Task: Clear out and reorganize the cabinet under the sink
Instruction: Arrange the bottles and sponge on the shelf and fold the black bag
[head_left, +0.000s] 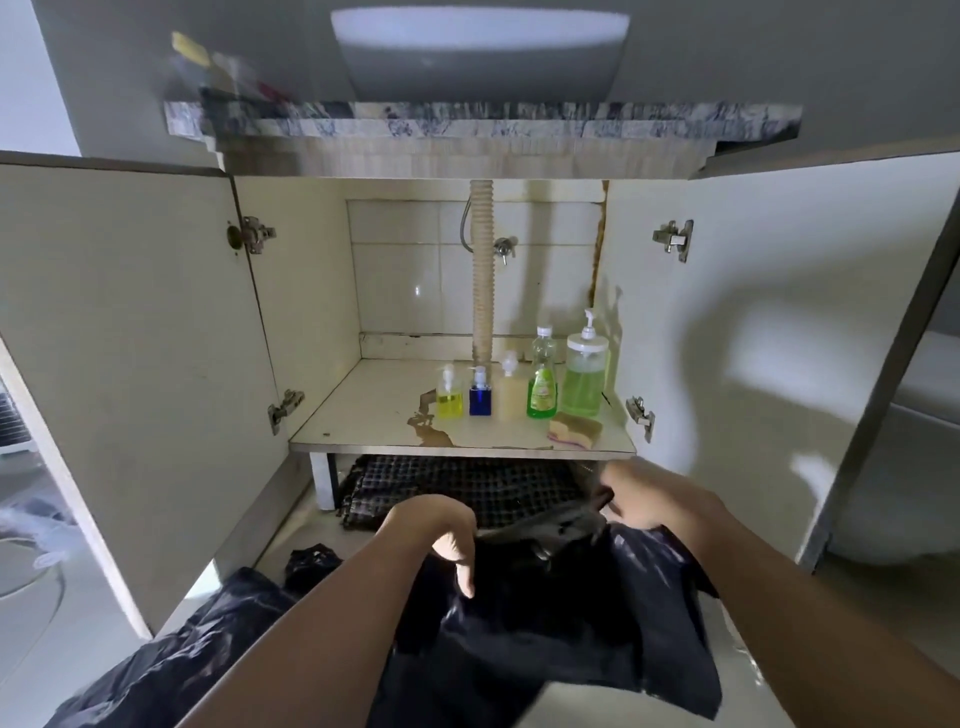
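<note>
Black plastic bag (545, 613), nearest me on the floor before the open cabinet (332, 291), with my left hand (441, 535) resting on its gathered top, fingers loosely curled and not plainly clamped, and my right hand (649, 499) pinching its upper edge. Cabinet shelf (363, 415), stained near its front edge, mostly bare; five bottles (543, 379) lined up at its right rear, a sponge (574, 428) just before them. By my judgement clearing is largely done, with bagging and the checked cloth (467, 488) under the shelf left
</note>
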